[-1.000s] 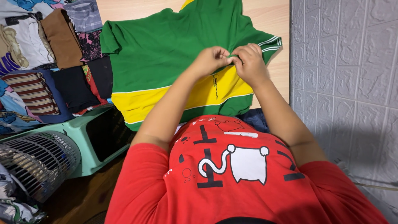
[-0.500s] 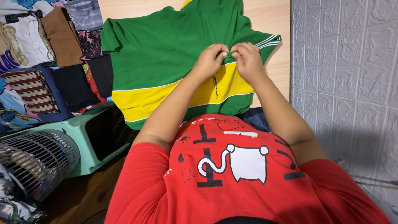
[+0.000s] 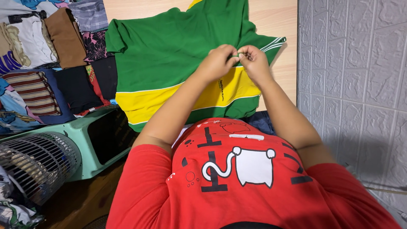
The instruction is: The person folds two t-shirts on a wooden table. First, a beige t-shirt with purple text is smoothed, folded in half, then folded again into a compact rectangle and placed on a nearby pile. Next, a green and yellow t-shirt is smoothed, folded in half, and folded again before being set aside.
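Observation:
A green shirt with a wide yellow band lies spread on a light wooden table. My left hand and my right hand meet over its right part, near the white-striped sleeve cuff. Both pinch a small fold of the green cloth between the fingertips, thumbs nearly touching. My forearms reach out from my red printed shirt below.
Folded clothes in brown, black, striped and patterned cloth are stacked at the left. A mint-green fan with a wire grille stands at lower left. A grey textured wall runs along the right, close to the table edge.
Both hands have shifted slightly up and away, still pinching the same fold; the shirt sits a little more to the right in view.

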